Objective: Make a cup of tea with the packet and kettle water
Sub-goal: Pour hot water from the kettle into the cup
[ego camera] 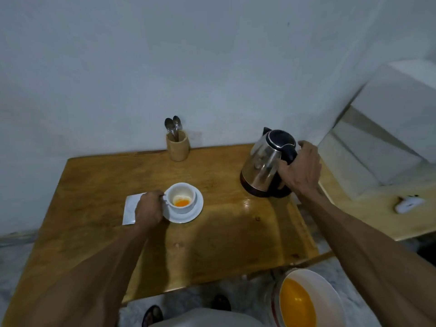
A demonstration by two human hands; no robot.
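1. Gripping the black handle of the kettle (265,168) with my right hand (300,169), fingers wrapped tight around it; my left hand (149,210) pinches the handle of the white cup (180,197).
2. My wooden table (99,208) carries everything, pushed against a pale wall.
3. My steel kettle stands upright on its dark base at the table's right side, near the back, spout pointing away from me, lid down.
4. Below the table's near right corner sits a white bowl (313,282) with orange liquid in it, off the tabletop.
5. My cup rests on a white saucer (188,217) near the table's middle, well apart from the kettle; orange and pale matter lies in its bottom.
6. A white packet (129,208) lies flat just left of the saucer, partly under my left hand.
7. At the back edge stands a wooden holder (178,147) with two spoons (173,126), bowls up.
8. Bare tabletop lies between cup and kettle.
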